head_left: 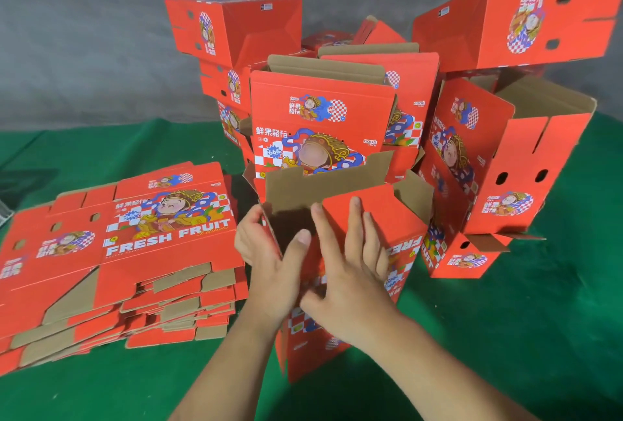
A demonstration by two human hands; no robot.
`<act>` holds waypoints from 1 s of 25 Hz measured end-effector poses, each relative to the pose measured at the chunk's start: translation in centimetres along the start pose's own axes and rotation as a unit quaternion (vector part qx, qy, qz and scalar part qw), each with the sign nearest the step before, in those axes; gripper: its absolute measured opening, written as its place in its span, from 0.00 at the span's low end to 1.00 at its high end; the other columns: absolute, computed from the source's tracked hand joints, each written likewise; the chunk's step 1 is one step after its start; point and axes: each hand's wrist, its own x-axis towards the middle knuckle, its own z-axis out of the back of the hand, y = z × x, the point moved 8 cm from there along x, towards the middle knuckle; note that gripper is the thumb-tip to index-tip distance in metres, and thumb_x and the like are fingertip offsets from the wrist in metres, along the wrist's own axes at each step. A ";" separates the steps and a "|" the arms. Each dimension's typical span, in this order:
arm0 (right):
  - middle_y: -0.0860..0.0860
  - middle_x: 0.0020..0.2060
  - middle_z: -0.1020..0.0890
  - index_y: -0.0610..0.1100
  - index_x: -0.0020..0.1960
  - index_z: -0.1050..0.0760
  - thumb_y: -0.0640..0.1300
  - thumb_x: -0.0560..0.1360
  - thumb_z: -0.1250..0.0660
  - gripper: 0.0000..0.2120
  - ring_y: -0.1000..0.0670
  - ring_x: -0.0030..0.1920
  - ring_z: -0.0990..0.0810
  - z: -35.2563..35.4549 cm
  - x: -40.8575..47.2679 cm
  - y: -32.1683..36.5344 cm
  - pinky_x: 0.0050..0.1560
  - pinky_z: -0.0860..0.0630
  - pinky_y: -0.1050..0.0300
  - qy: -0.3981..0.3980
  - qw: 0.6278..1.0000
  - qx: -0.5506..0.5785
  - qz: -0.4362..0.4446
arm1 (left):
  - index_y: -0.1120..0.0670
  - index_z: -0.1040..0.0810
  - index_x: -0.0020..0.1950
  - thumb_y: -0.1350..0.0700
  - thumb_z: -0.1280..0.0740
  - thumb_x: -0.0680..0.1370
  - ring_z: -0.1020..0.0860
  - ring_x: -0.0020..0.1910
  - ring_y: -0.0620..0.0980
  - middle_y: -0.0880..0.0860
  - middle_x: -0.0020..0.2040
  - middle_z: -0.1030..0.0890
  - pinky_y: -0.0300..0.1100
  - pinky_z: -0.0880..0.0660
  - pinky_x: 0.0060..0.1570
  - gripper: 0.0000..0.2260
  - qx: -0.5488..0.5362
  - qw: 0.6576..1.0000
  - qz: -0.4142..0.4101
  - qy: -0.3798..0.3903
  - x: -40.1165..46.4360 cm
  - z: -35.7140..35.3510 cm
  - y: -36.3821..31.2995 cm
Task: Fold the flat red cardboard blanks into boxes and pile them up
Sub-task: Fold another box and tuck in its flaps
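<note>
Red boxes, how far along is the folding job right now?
Done: several folded boxes are piled at the back and right of the green table. In hand: one part-folded box stands upright; the left hand holds a brown flap while the right hand presses a red flap down. Left: a thick stack of flat blanks on the left waits to be folded.

Packing workshop: bare concrete wall (101, 49), green-covered table (505, 336), piled fruit boxes (512, 22)
</note>
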 end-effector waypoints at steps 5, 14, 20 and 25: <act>0.54 0.79 0.75 0.64 0.77 0.40 0.54 0.75 0.37 0.32 0.46 0.79 0.75 -1.1 -0.8 -1.3 0.78 0.51 0.30 0.047 0.997 -0.007 -0.057 | 0.61 0.37 0.71 0.31 0.40 0.75 0.40 0.68 0.53 0.53 0.65 0.38 0.55 0.42 0.72 0.38 0.135 0.990 -0.037 -0.017 -1.1 -2.0 -2.1; 0.46 0.83 0.50 0.49 0.42 0.31 0.41 0.66 0.47 0.08 0.39 0.79 0.48 3.0 -1.9 -2.3 0.75 0.39 0.46 -0.101 0.991 0.091 -0.010 | 0.46 0.25 0.71 0.29 0.44 0.77 0.35 0.77 0.43 0.54 0.73 0.28 0.47 0.40 0.79 0.30 -0.114 0.990 0.078 -0.027 2.1 -0.3 1.4; 0.46 0.81 0.45 0.51 0.42 0.35 0.36 0.66 0.43 0.11 0.47 0.74 0.45 4.8 -2.9 -3.6 0.68 0.44 0.60 -0.178 0.975 0.130 -0.008 | 0.37 0.19 0.63 0.32 0.35 0.76 0.25 0.62 0.34 0.47 0.61 0.23 0.39 0.29 0.68 0.19 -0.058 0.997 0.042 0.036 0.7 -1.1 -0.2; 0.44 0.81 0.44 0.46 0.43 0.33 0.28 0.65 0.40 0.14 0.41 0.75 0.42 5.3 -2.8 -4.8 0.69 0.46 0.63 -0.217 0.966 0.130 -0.055 | 0.38 0.21 0.61 0.45 0.29 0.77 0.26 0.58 0.44 0.52 0.56 0.25 0.37 0.30 0.62 0.12 0.018 0.999 -0.045 0.004 0.1 -0.8 -3.5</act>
